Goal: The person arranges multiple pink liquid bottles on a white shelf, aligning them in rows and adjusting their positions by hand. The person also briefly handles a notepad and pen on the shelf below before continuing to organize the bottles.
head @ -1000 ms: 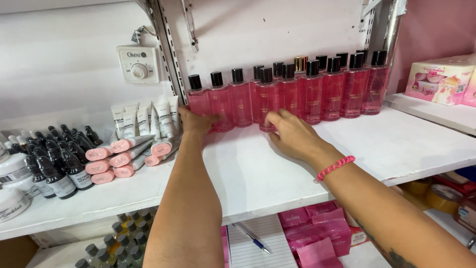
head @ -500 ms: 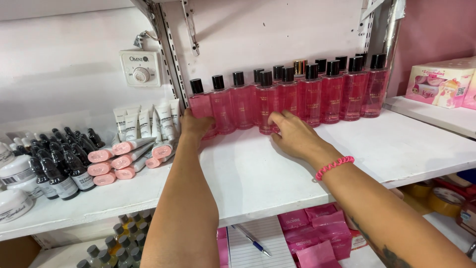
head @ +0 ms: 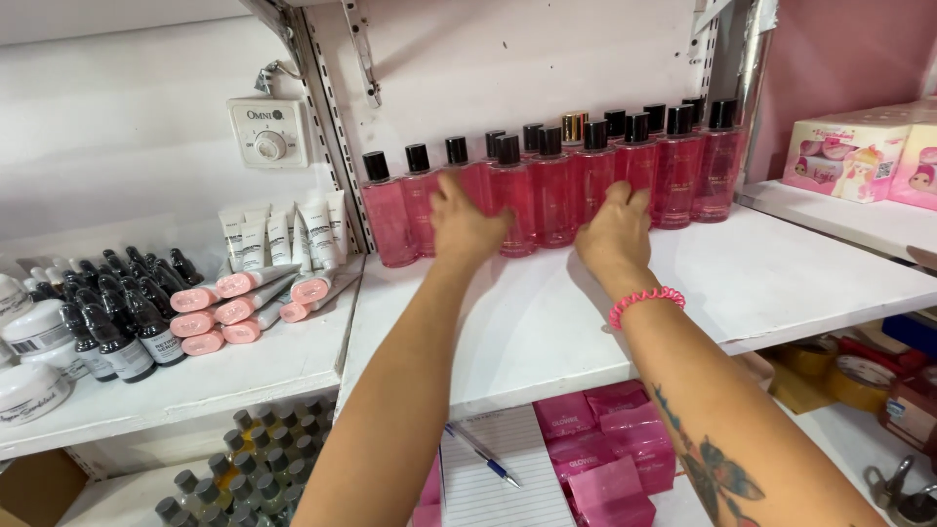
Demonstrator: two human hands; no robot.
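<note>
Several tall pink bottles (head: 554, 195) with black caps stand in a row at the back of a white shelf (head: 781, 283), against the wall. My left hand (head: 467, 226) rests flat against the bottles left of the row's middle, fingers spread. My right hand (head: 617, 232), with a pink bead bracelet on its wrist, presses its fingers against bottles further right. Neither hand wraps around a bottle. The leftmost bottle (head: 387, 217) stands free of both hands.
Left shelf holds dark dropper bottles (head: 117, 312), pink-capped tubes (head: 244, 303) lying down, white tubes (head: 288, 232) and white jars (head: 34, 337). A wall dial (head: 268, 132) hangs above. Pink boxes (head: 859, 151) sit at right. Below are a notepad with pen (head: 483, 459), pink packets (head: 605, 454) and grey-capped bottles (head: 239, 459).
Both hands moved right along the row: the left from the leftmost bottles to the middle-left ones, the right from the middle to bottles further right. The camera view shifted slightly.
</note>
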